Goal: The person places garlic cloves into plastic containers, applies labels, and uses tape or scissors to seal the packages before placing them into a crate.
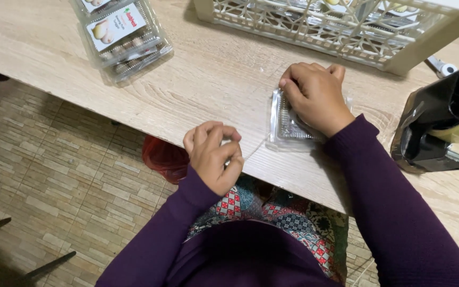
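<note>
On the counter [197, 90], near its front edge, lies a clear plastic box [288, 127]. The right hand [316, 96] presses flat on top of it, fingers bent, and holds it down. The left hand [212, 155] is just beside the edge, closed narrow, pinching a thin strip of tape [254, 150] (it runs to the box). A black tape dispenser [436, 127] stands at the right, a white crate [341, 26] behind, and stacked boxes [120, 34] far left.

I am looking steeply down from the head camera, sitting close over the counter [203, 79] edge and floor [54, 175].
</note>
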